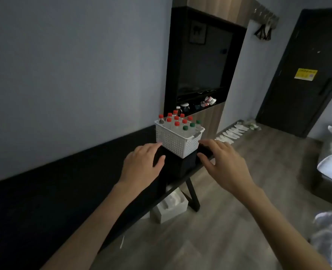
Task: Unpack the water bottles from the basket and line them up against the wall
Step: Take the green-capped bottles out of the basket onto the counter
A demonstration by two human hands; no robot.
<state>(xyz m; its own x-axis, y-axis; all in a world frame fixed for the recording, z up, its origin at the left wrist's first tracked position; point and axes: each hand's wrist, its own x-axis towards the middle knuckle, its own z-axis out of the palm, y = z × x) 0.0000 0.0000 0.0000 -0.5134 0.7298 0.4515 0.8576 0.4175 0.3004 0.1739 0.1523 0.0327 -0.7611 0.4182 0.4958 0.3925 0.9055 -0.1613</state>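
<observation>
Black table (44, 191) — left hand (141, 166) spread, empty | right hand (225, 164) spread, empty

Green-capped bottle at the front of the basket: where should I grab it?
Pinch the green-capped clear plastic bottle at its neck, just under the cap, coming straight down. Only its top clears the white perforated plastic basket, and other bottles crowd it.

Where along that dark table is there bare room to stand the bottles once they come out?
The long stretch of black table left of the white basket, bordered by the grey wall, looks bare. The basket itself is crowded with capped bottles, and both open hands, left hand and right hand, flank it.
</observation>
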